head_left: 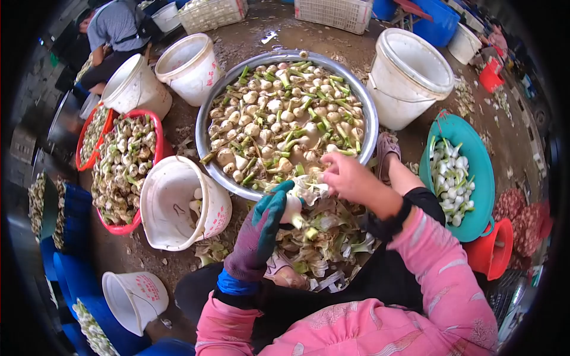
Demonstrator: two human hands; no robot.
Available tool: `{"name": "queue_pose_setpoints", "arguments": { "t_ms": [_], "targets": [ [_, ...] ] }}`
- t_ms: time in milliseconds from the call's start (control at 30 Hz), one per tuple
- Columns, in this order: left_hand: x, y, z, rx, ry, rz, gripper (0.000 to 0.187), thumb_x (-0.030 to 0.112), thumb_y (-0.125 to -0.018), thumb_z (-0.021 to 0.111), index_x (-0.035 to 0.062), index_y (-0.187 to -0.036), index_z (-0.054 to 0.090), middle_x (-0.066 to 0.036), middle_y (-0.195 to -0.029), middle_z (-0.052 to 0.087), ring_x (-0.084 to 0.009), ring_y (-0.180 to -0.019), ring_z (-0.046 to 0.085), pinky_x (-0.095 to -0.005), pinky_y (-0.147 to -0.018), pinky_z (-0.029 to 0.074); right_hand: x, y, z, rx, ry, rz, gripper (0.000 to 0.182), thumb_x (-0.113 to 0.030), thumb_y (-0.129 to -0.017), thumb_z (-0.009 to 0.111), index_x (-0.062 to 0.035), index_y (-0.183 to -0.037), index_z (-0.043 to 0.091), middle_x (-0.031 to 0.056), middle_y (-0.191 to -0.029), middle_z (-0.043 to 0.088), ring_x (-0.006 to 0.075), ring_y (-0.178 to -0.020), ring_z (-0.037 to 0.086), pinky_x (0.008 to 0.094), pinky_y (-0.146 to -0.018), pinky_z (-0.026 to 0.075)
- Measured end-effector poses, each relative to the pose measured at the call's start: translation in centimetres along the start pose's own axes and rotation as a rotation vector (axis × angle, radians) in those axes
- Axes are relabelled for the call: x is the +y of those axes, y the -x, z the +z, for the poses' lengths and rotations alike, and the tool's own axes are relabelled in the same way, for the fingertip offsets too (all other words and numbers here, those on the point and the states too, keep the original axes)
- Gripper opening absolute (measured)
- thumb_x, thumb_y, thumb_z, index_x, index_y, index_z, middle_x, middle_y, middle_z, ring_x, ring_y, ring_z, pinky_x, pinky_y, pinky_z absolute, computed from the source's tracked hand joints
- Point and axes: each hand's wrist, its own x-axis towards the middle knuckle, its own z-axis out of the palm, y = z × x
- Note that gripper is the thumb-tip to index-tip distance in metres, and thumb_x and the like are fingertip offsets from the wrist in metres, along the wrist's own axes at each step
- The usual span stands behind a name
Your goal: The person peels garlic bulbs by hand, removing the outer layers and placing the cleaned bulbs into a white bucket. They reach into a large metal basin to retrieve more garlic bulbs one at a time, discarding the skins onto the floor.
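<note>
My left hand (pixel 264 222), in a purple and green glove, is closed around a garlic bulb (pixel 293 212) with a short cut green stem pointing down. Loose papery garlic skin (pixel 310 191) stands off the bulb's upper side. My bare right hand (pixel 350 181) is beside it, fingers bent and pinched at the edge of that skin. Just beyond both hands sits a wide metal basin (pixel 369 118) full of unpeeled garlic bulbs (pixel 275 107) with trimmed green stems. Below the hands lies a heap of garlic peelings (pixel 326 237) between my feet.
White buckets (pixel 409 77) stand around the basin; one bucket (pixel 172 202) at the left holds some garlic. A red basin (pixel 159 139) holds more bulbs. At the right, a green basin (pixel 484 160) contains peeled white garlic, near a red bucket (pixel 496 252). Another person (pixel 122 29) sits upper left.
</note>
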Motion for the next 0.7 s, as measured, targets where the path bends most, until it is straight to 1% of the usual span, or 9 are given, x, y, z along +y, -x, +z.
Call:
{"name": "queue_pose_setpoints", "arguments": {
  "t_ms": [33, 167, 300, 367, 500, 533, 600, 633, 700],
  "targets": [
    [0.1, -0.1, 0.2, 0.019, 0.013, 0.002, 0.047, 0.037, -0.090, 0.033, 0.0028, -0.121, 0.041, -0.010, -0.104, 0.054, -0.0160, -0.091, 0.053, -0.0275, -0.079, 0.042, -4.6, 1.5, -0.5, -0.210, -0.397, 0.291, 0.032, -0.027, -0.082, 0.051, 0.0016, -0.096, 0.052, 0.0077, -0.069, 0.056, 0.0155, -0.053, 0.057, 0.0290, -0.048, 0.044],
    [-1.8, -0.9, 1.0, 0.135, 0.054, 0.105, 0.040, 0.018, -0.085, 0.050, -0.0009, -0.119, 0.041, -0.008, -0.110, 0.050, -0.0106, -0.098, 0.046, -0.0244, -0.086, 0.036, -4.9, 3.2, 2.8, -0.647, -0.307, 0.310, 0.029, -0.028, -0.084, 0.049, 0.0001, -0.088, 0.054, 0.0065, -0.067, 0.055, 0.0162, -0.054, 0.057, 0.0293, -0.049, 0.044],
    [-0.7, -0.2, 0.9, 0.178, 0.015, 0.062, 0.038, 0.017, -0.084, 0.051, -0.0016, -0.117, 0.043, -0.007, -0.109, 0.050, -0.0100, -0.097, 0.046, -0.0240, -0.086, 0.037, -5.2, 3.2, 2.5, -0.382, 0.277, -0.304, 0.020, -0.023, -0.083, 0.046, -0.0038, -0.087, 0.051, 0.0185, -0.072, 0.056, 0.0366, -0.067, 0.055, 0.0434, -0.062, 0.043],
    [-1.6, -0.2, -0.2, -0.019, -0.155, 0.056, 0.037, 0.017, -0.083, 0.053, 0.0000, -0.115, 0.045, -0.006, -0.105, 0.052, -0.0097, -0.093, 0.048, -0.0235, -0.082, 0.039, -5.4, 2.9, 2.1, -0.534, 0.332, -0.261, 0.018, -0.022, -0.083, 0.045, -0.0055, -0.090, 0.050, 0.0202, -0.074, 0.055, 0.0377, -0.071, 0.054, 0.0454, -0.062, 0.042],
    [-1.0, -0.2, -0.2, 0.159, -0.150, 0.042, 0.033, 0.020, -0.082, 0.054, 0.0019, -0.110, 0.049, -0.004, -0.093, 0.055, -0.0100, -0.082, 0.050, -0.0245, -0.071, 0.043, -5.1, 2.8, 2.4, -0.518, 0.208, -0.283, 0.017, -0.022, -0.083, 0.044, -0.0057, -0.089, 0.047, 0.0201, -0.072, 0.055, 0.0380, -0.071, 0.053, 0.0444, -0.062, 0.042],
    [-0.7, -0.2, -0.6, 0.239, 0.036, -0.043, 0.027, 0.022, -0.084, 0.051, 0.0028, -0.104, 0.052, -0.002, -0.083, 0.055, -0.0088, -0.072, 0.049, -0.0233, -0.063, 0.042, -5.2, 2.5, 2.0, -0.494, 0.270, -0.254, 0.017, -0.021, -0.083, 0.043, -0.0055, -0.088, 0.048, 0.0199, -0.072, 0.054, 0.0376, -0.069, 0.053, 0.0436, -0.062, 0.042],
    [-3.2, -1.5, -5.0, 0.408, 0.064, 0.235, 0.027, 0.031, -0.086, 0.046, 0.0064, -0.096, 0.051, -0.002, -0.074, 0.051, -0.0091, -0.065, 0.050, -0.0212, -0.056, 0.042, -4.1, 1.6, 1.0, -0.352, 0.261, -0.388, 0.015, -0.016, -0.083, 0.041, -0.0047, -0.084, 0.051, 0.0188, -0.071, 0.054, 0.0352, -0.065, 0.053, 0.0410, -0.061, 0.043],
    [-1.1, -1.4, -6.0, 0.606, 0.685, 0.143, 0.026, 0.029, -0.088, 0.041, 0.0054, -0.096, 0.048, -0.004, -0.079, 0.051, -0.0124, -0.069, 0.053, -0.0234, -0.063, 0.047, -2.3, 0.6, 0.9, -0.178, 0.271, -0.483, 0.017, -0.014, -0.083, 0.039, -0.0048, -0.082, 0.054, 0.0176, -0.072, 0.055, 0.0330, -0.068, 0.055, 0.0405, -0.061, 0.043],
    [-1.5, -1.5, -9.9, 0.860, 1.172, 0.245, 0.035, 0.036, -0.086, 0.044, 0.0038, -0.099, 0.044, -0.008, -0.084, 0.051, -0.0197, -0.075, 0.055, -0.0278, -0.071, 0.049, -0.8, -1.7, 1.2, -0.026, 0.331, -0.131, 0.018, -0.013, -0.081, 0.041, -0.0035, -0.084, 0.056, 0.0182, -0.081, 0.058, 0.0326, -0.075, 0.056, 0.0405, -0.067, 0.043]
  ]
}}
